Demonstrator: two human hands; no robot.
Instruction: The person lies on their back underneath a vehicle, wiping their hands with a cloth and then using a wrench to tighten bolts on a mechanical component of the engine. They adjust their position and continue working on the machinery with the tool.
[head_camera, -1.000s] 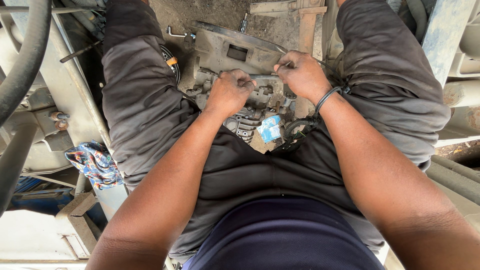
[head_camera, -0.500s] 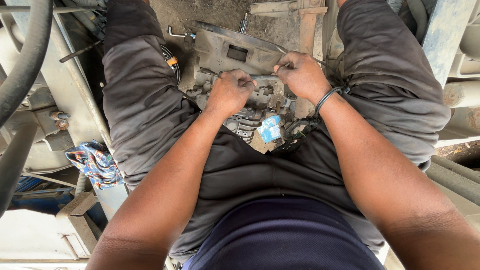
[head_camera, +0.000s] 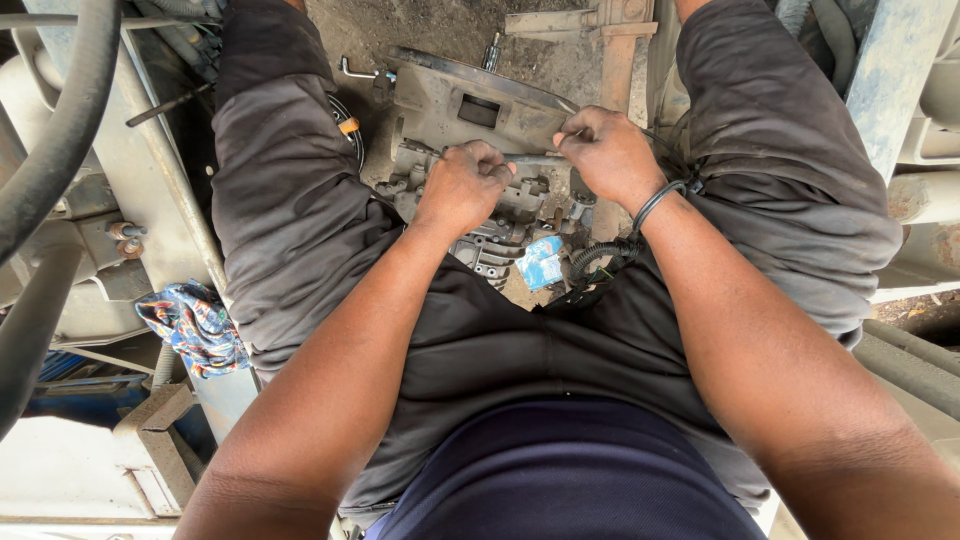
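Observation:
A dirty grey metal gearbox-like housing lies on the ground between my legs. My left hand is closed on a metal bar or tool that lies across the top of the housing. My right hand grips the same bar farther right, fingers curled, a black band on its wrist. A thin wire runs from under my right hand. What the bar's ends touch is hidden by my hands.
A blue packet and a black corrugated hose lie just below the housing. A patterned rag hangs at left beside grey vehicle frame rails. A thick black hose curves at top left. Rusty beam above.
Both hands stay on the bar over the housing; only slight shifts of the fingers show.

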